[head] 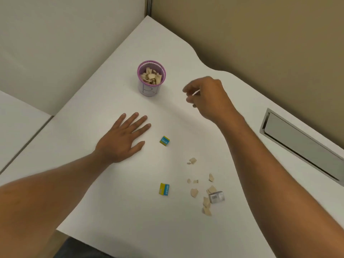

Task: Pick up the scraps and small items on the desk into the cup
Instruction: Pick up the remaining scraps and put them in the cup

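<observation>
A purple-rimmed cup (pixel 151 79) stands on the white desk (pixel 96 112), holding several beige scraps. My right hand (pixel 208 95) hovers to the right of the cup, fingers curled around small beige scraps. My left hand (pixel 122 138) lies flat and open on the desk, below and left of the cup. Two small blue-and-yellow boxes lie on the desk, one (pixel 164 140) near my left thumb, the other (pixel 164 189) closer to me. Several loose beige scraps (pixel 194 192) and a small grey box (pixel 216 197) lie beneath my right forearm.
A metal cable slot (pixel 297 144) is set into the desk at the right. Partition walls close the back and left. The desk's front edge curves near my body.
</observation>
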`<state>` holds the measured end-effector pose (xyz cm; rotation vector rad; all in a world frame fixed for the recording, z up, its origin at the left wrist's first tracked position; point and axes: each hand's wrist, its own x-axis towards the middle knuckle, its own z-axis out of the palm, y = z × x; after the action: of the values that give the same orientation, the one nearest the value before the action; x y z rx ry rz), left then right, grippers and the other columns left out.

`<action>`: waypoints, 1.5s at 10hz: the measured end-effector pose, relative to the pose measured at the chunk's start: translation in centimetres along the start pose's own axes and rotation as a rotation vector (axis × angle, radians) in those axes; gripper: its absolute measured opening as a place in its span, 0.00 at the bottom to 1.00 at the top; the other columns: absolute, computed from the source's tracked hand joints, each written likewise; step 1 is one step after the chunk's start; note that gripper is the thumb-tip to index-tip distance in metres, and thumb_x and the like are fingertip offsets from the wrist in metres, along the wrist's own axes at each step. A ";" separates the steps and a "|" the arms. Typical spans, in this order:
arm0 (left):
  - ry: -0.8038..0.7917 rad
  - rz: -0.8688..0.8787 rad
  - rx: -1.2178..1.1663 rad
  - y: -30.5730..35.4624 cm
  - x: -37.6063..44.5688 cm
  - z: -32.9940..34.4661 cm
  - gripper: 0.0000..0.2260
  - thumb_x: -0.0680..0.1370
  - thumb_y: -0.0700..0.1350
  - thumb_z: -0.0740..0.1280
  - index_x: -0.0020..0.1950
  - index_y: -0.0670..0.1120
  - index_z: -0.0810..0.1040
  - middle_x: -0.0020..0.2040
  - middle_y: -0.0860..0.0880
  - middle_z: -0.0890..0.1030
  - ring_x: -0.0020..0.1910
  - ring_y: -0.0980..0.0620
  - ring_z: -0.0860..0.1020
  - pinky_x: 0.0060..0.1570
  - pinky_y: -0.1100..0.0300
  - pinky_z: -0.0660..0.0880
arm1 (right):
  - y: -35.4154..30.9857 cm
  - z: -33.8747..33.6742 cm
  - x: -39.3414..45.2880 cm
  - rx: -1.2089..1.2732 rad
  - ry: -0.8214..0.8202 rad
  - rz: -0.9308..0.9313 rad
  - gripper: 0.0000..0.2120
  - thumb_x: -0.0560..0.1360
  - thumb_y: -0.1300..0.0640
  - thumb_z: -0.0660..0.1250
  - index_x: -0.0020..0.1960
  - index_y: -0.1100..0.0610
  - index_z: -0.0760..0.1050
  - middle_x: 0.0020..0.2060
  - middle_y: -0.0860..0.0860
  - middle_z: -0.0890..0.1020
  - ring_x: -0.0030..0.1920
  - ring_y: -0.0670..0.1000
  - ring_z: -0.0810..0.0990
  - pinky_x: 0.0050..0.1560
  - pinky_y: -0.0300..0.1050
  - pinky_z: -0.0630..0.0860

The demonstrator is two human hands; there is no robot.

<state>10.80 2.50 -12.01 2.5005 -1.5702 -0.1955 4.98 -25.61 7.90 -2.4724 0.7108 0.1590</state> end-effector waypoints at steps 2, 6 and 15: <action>0.024 -0.002 -0.008 0.5 -0.1 -0.3 0.30 0.86 0.61 0.51 0.88 0.53 0.59 0.89 0.51 0.57 0.88 0.45 0.55 0.86 0.39 0.52 | 11.4 4.0 -17.4 0.160 -0.019 0.429 0.13 0.73 0.67 0.73 0.51 0.50 0.83 0.47 0.47 0.84 0.35 0.41 0.84 0.35 0.37 0.80; -0.013 -0.012 -0.003 1.4 -0.1 -0.9 0.32 0.85 0.61 0.50 0.88 0.52 0.59 0.88 0.50 0.58 0.88 0.42 0.57 0.86 0.37 0.52 | 16.9 14.1 -26.8 0.137 0.273 0.464 0.10 0.78 0.64 0.66 0.50 0.51 0.82 0.46 0.44 0.80 0.47 0.46 0.80 0.46 0.38 0.76; -0.020 -0.009 0.002 0.9 -0.1 -0.4 0.31 0.85 0.61 0.50 0.88 0.52 0.58 0.89 0.50 0.58 0.88 0.42 0.56 0.86 0.37 0.52 | 14.5 18.4 -24.6 0.194 0.361 0.354 0.47 0.69 0.32 0.72 0.79 0.48 0.54 0.78 0.48 0.58 0.79 0.52 0.56 0.75 0.47 0.64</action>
<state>10.06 2.23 -11.42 2.5153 -1.5675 -0.2219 -22.88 -14.60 -8.16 -2.1918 1.2522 -0.2225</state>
